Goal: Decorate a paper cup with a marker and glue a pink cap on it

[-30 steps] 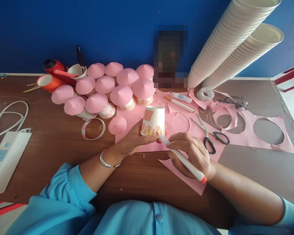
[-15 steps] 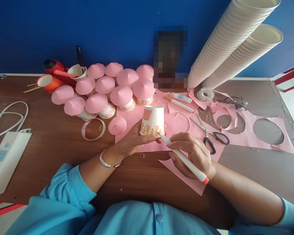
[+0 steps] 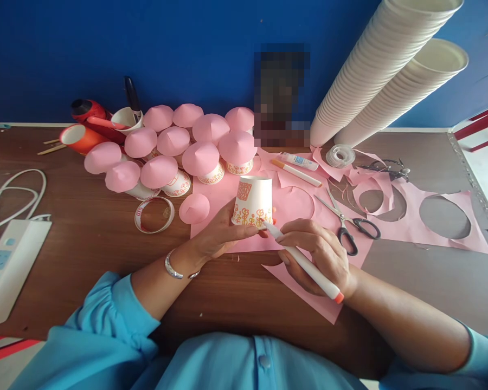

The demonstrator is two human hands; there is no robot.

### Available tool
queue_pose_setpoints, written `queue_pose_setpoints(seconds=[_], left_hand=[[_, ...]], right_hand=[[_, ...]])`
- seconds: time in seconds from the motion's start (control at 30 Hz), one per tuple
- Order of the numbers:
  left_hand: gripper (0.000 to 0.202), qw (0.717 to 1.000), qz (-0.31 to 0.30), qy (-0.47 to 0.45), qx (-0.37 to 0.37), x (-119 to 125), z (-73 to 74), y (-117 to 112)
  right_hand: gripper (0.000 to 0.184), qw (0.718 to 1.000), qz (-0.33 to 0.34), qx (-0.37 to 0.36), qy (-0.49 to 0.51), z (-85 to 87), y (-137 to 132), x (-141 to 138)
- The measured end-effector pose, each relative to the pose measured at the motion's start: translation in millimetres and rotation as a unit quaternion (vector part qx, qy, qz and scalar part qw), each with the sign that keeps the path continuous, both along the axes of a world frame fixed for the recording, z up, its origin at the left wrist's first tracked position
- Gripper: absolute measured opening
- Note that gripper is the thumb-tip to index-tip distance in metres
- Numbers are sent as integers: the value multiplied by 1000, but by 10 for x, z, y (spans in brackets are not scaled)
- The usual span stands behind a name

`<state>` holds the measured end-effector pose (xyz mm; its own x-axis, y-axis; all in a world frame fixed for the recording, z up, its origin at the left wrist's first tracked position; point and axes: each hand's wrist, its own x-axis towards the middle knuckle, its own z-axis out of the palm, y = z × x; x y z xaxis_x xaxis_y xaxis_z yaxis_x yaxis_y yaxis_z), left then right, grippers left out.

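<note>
A white paper cup (image 3: 257, 196), upside down, rests in my left hand (image 3: 223, 230), whose fingers wrap round its lower part. Orange and yellow flowers run along the cup's lower band, and an orange hatched square is drawn higher up on the left. My right hand (image 3: 319, 254) grips a white marker (image 3: 313, 270) with an orange end. The marker's tip is at the flowers near the cup's rim. Behind the cup lies a pink paper sheet (image 3: 236, 245), and a small pink cone (image 3: 194, 209) sits to the left.
Several cups topped with pink cones (image 3: 201, 158) stand at the back left. To the right lie scissors (image 3: 347, 225), another marker (image 3: 296, 172), a glue bottle (image 3: 299, 161) and clear tape (image 3: 340, 156). Tall cup stacks (image 3: 374, 65) lean behind. A tape ring (image 3: 154, 215) and power strip (image 3: 18, 265) are left.
The marker and my right hand have shifted very slightly left along the cup's flower band. The cup stays in my left hand, nearly unmoved.
</note>
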<state>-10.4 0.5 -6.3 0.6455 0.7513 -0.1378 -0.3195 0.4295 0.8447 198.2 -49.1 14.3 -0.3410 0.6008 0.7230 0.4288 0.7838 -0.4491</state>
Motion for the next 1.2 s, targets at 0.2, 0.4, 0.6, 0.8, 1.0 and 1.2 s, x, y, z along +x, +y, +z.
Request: queue_pose_setpoints(seconds=[0.2,0.4,0.6,0.8,1.0,1.2], left_hand=[[39,1000,6,-4,-8,7,6,1],[39,1000,12,-2,-9,15,11,0],[37,1000,9,-2,-3,7,-2,0],[35,1000,16,-6,-7,19,4,-3],[37,999,22,-12,-20,43,29,-2],[40,1000,15,-5,-17,30,3,3]], right_hand=[[18,1000,-7,0,1,7,-9,-5],[18,1000,-14,1,1,12,-8,-18],[19,1000,-13,-3,-7,18,-14,-6],[24,1000,-7,-3,-6,6,-17,-1],[21,1000,0,3,-1,-11,-9,-10],[20,1000,2,8,4,21,-11,0]])
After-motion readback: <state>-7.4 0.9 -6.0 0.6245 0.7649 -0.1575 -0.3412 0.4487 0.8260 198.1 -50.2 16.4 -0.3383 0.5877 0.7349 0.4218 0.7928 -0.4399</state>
